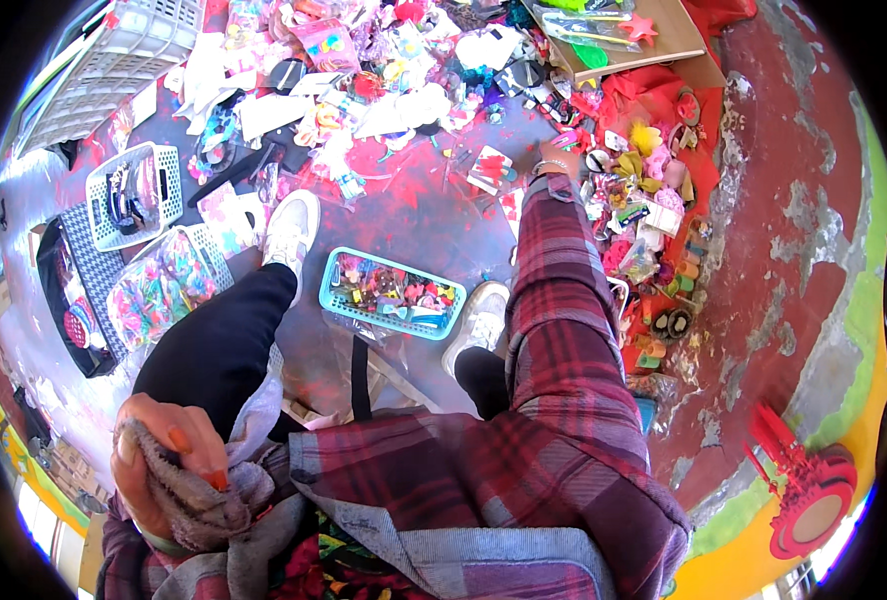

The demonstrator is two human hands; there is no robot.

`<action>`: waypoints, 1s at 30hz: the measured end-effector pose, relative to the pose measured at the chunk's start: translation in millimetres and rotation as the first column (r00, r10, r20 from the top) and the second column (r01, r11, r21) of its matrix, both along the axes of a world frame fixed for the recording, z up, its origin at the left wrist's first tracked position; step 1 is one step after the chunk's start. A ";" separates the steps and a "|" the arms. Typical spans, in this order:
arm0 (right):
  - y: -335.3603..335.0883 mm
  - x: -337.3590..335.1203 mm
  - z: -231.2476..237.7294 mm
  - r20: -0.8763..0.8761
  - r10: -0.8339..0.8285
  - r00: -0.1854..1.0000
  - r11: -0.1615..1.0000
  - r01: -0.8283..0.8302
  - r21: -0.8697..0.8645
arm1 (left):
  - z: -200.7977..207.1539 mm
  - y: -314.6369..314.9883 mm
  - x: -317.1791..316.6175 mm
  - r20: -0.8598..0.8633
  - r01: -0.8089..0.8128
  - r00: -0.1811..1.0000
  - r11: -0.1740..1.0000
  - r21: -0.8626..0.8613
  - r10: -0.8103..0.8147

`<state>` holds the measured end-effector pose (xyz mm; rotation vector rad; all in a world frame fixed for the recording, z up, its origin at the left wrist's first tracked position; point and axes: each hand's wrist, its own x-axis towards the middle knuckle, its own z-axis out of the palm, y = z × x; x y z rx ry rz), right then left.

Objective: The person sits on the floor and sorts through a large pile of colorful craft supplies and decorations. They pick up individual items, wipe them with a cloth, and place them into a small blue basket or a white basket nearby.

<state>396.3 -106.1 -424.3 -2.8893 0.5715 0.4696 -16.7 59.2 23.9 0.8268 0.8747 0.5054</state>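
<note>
1. The left hand (189, 436) is at the lower left, close to the person's body, its fingers curled and closed around a bunched, greyish-purple, fuzzy cloth (209, 515); orange nails show against the fabric.
2. The right hand (556, 153) is at the end of an outstretched arm in a red-and-purple plaid sleeve (564, 300), with a pale beaded bracelet (552, 165) at the wrist. It is at the left edge of a mixed heap of small, colourful hair accessories (654, 190). Its fingers are mostly hidden, so whether they are spread or gripping something cannot be told.
3. Within that heap, a fluffy yellow pompom (646, 138) lies to the right of the right hand.
4. A white card bearing small red pieces (490, 170) lies to the left of the same hand, on the grey, red-stained surface (404, 215).
5. Between two white shoes (292, 228) stands a light-blue, rectangular plastic basket (384, 322), filled with small multicoloured accessories.
6. On the left are a white perforated plastic basket (171, 190) holding dark packaged items and, just below it, a clear plastic bag of brightly coloured pieces (164, 285).
7. Across the top spreads a larger jumble of packets and white wrappings (404, 110); to its right, a shallow cardboard tray (679, 45) holds a red star-shaped piece (640, 30).
</note>
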 end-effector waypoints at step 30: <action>-99.5 -62.6 51.3 -0.471 -0.009 0.882 -0.314 0.444 0.839 | 6.7 -6.2 -10.4 0.026 0.044 0.999 0.999 -0.031 -0.043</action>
